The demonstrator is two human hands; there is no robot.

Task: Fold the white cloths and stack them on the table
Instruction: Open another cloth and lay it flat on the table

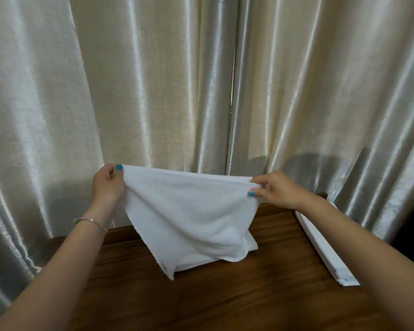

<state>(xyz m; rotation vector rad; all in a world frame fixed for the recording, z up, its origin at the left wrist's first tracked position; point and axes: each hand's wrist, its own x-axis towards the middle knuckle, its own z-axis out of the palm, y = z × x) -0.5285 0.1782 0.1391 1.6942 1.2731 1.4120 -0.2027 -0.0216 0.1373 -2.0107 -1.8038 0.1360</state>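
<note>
A white cloth (pixel 189 211) hangs spread in the air above the dark wooden table (pixel 201 295). My left hand (pixel 108 185) pinches its upper left corner and my right hand (pixel 275 191) pinches its upper right corner. The cloth's lower edge droops onto a pile of white cloths (pixel 215 255) that lies on the table behind it, mostly hidden. A folded stack of white cloths (pixel 328 247) lies along the table's right edge, under my right forearm.
Shiny cream curtains (pixel 177 80) hang right behind the table and fill the background. The table's back edge touches them. A dark gap shows at the far right beyond the table.
</note>
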